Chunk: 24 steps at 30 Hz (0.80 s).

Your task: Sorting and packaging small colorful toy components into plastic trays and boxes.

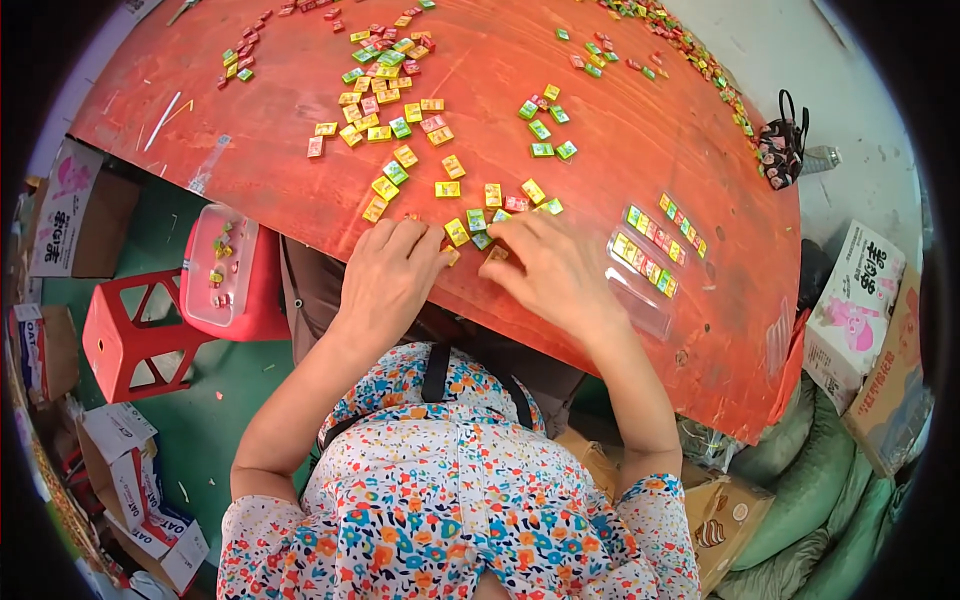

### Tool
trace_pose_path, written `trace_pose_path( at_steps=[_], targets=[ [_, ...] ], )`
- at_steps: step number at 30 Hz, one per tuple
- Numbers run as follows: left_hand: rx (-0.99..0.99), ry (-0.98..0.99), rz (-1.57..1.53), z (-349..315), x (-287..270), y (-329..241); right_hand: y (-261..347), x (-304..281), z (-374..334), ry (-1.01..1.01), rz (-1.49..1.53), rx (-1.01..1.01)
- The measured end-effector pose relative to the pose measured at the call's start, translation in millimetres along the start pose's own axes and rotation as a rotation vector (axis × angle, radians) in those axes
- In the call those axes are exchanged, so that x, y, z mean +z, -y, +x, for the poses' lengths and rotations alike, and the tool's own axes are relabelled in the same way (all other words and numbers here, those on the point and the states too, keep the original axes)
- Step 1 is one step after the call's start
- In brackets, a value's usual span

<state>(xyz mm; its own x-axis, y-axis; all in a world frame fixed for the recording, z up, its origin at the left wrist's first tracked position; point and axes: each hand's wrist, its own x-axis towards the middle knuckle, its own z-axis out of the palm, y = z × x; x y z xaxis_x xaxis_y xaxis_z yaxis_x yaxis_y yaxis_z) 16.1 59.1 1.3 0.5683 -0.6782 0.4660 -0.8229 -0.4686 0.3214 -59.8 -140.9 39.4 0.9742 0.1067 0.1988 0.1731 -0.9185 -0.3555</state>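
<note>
Many small candy-like boxes in yellow, green and red lie loose on the red table. My left hand is at the near edge, fingers curled down, with a small yellow box at its thumb and index finger. Opposite it, my right hand has thumb and index finger closed around a small box, mostly hidden. Between and just beyond the hands sit a yellow box and a green box. To the right, a clear plastic tray lies beside neat rows of boxes.
More boxes spread across the far table, with a long heap along the far right edge. A dark patterned bag rests there too. At left stand a red stool and a pink tub. Cartons flank the right side.
</note>
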Motion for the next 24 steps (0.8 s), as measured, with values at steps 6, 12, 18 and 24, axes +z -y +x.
trace_pose_path(
  at_steps=[6, 12, 18, 24],
  targets=[
    [0.016, -0.008, -0.056, -0.9, 0.1, -1.7, 5.4, 15.9, -18.0, -0.066, 0.006, 0.020],
    [-0.012, -0.013, -0.194, -1.2, 1.8, 2.4, 1.4, 11.7, -17.5, -0.045, 0.124, -0.007],
    [-0.075, -0.017, -0.268, -16.3, -16.5, -1.9, -4.1, 4.5, -20.5, -0.010, 0.074, 0.124],
    [-0.124, 0.090, -0.192, -26.1, -23.8, -2.8, -9.7, 0.3, -12.6, 0.044, 0.233, 0.029]
  ],
)
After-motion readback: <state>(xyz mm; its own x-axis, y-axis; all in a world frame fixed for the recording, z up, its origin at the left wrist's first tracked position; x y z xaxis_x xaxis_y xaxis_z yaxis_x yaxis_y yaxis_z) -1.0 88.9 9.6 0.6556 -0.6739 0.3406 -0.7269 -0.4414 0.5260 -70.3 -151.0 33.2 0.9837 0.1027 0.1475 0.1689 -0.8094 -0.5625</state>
